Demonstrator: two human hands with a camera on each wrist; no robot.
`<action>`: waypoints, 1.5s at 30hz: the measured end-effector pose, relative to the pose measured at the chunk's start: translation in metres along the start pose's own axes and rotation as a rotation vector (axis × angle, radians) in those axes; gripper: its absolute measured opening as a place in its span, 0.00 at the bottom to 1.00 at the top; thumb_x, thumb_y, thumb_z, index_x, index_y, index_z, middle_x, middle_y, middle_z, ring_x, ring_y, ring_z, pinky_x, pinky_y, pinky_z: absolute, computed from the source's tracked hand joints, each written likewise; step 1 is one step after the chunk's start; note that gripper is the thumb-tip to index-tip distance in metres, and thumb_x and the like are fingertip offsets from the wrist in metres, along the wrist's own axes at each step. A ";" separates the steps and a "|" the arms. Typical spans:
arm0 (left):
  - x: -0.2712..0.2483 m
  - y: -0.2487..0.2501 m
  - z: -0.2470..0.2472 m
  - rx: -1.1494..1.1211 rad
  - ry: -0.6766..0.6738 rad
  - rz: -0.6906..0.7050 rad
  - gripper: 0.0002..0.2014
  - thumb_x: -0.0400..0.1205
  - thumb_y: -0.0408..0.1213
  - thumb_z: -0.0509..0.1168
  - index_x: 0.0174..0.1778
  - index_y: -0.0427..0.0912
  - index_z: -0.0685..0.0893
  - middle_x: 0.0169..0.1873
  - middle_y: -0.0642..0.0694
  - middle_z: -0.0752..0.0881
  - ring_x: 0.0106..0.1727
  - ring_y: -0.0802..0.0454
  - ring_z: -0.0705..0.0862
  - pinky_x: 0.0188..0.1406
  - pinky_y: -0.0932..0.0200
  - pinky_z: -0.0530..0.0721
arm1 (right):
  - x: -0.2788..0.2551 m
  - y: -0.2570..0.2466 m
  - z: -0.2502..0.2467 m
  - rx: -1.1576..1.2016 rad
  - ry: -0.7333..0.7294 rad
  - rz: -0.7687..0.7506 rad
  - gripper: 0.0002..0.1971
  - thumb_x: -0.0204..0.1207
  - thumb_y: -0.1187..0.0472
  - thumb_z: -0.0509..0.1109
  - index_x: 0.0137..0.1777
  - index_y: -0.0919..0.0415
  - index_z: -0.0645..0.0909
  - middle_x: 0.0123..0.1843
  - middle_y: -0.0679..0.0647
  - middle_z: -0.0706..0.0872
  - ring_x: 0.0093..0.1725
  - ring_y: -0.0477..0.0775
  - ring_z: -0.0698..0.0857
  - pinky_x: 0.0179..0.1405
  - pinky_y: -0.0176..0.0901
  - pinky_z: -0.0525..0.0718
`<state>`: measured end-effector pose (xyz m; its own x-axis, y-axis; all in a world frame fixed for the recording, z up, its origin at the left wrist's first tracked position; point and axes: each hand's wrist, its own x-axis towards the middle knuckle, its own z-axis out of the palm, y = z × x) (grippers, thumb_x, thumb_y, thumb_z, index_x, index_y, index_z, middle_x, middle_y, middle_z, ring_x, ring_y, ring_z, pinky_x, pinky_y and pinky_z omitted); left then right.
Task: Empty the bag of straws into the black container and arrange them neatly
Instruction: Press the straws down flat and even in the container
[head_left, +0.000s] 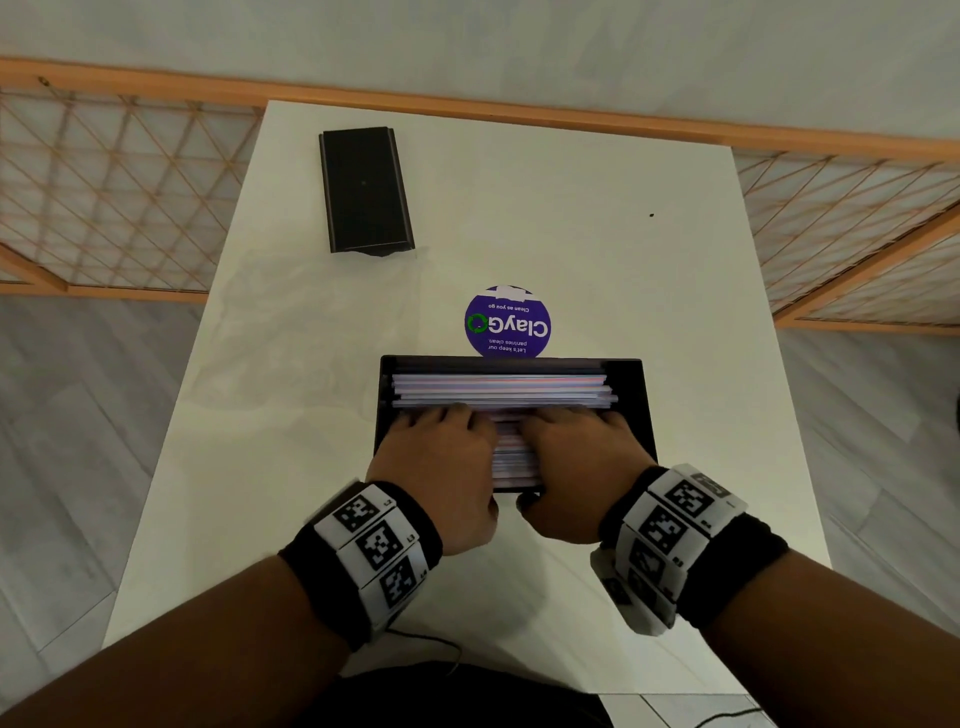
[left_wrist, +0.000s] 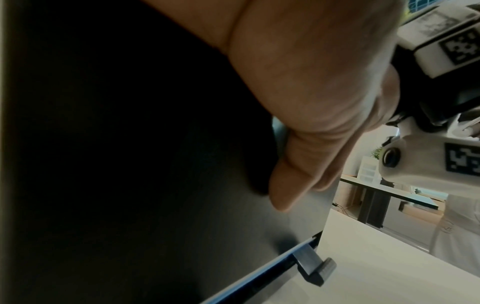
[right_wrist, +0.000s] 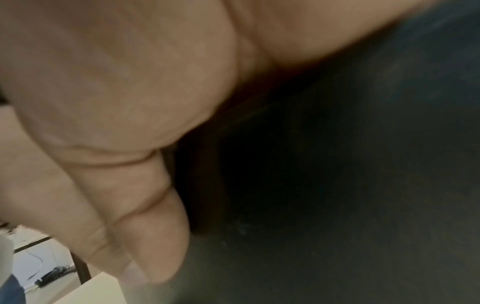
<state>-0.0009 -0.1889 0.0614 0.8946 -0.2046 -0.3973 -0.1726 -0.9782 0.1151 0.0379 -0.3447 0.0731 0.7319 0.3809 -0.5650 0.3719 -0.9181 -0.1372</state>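
Note:
The black container (head_left: 631, 395) sits in the middle of the white table, filled with pale striped straws (head_left: 498, 389) lying left to right in a stack. My left hand (head_left: 441, 447) and right hand (head_left: 582, 447) lie side by side over the container's near half, fingers stretched flat on the straws. Both thumbs hang outside the near wall. The left wrist view shows my left thumb (left_wrist: 298, 174) against the dark container wall (left_wrist: 155, 185). My right thumb (right_wrist: 145, 226) lies along the same wall (right_wrist: 337, 185) in the right wrist view. The straws under my palms are hidden.
A crumpled clear plastic bag (head_left: 291, 332) lies left of the container. A black lid (head_left: 363, 189) rests at the table's far left. A round purple sticker (head_left: 507, 322) sits just behind the container. The white table (head_left: 675, 286) ends at a wooden lattice railing (head_left: 519, 111).

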 end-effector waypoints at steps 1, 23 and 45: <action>0.000 0.000 0.000 -0.003 -0.002 -0.002 0.27 0.76 0.56 0.65 0.70 0.50 0.75 0.65 0.50 0.80 0.67 0.46 0.80 0.70 0.48 0.75 | 0.000 -0.001 0.000 0.004 -0.005 -0.011 0.30 0.64 0.44 0.71 0.68 0.46 0.74 0.67 0.44 0.80 0.70 0.55 0.78 0.75 0.56 0.70; -0.002 0.001 -0.005 -0.019 0.000 0.011 0.30 0.78 0.54 0.67 0.75 0.49 0.71 0.70 0.49 0.79 0.73 0.45 0.77 0.76 0.47 0.73 | 0.009 -0.004 -0.006 0.025 -0.052 -0.065 0.28 0.58 0.46 0.70 0.62 0.47 0.79 0.58 0.47 0.86 0.58 0.56 0.85 0.63 0.52 0.84; -0.004 -0.006 0.002 -0.034 0.008 0.015 0.28 0.78 0.53 0.66 0.74 0.51 0.72 0.68 0.50 0.75 0.72 0.47 0.75 0.73 0.49 0.73 | 0.003 -0.011 -0.007 -0.014 -0.063 -0.079 0.25 0.63 0.46 0.71 0.62 0.48 0.77 0.62 0.48 0.83 0.65 0.58 0.81 0.71 0.53 0.75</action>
<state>-0.0046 -0.1822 0.0603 0.8951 -0.2187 -0.3885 -0.1718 -0.9733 0.1519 0.0396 -0.3326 0.0789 0.6630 0.4442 -0.6026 0.4352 -0.8836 -0.1725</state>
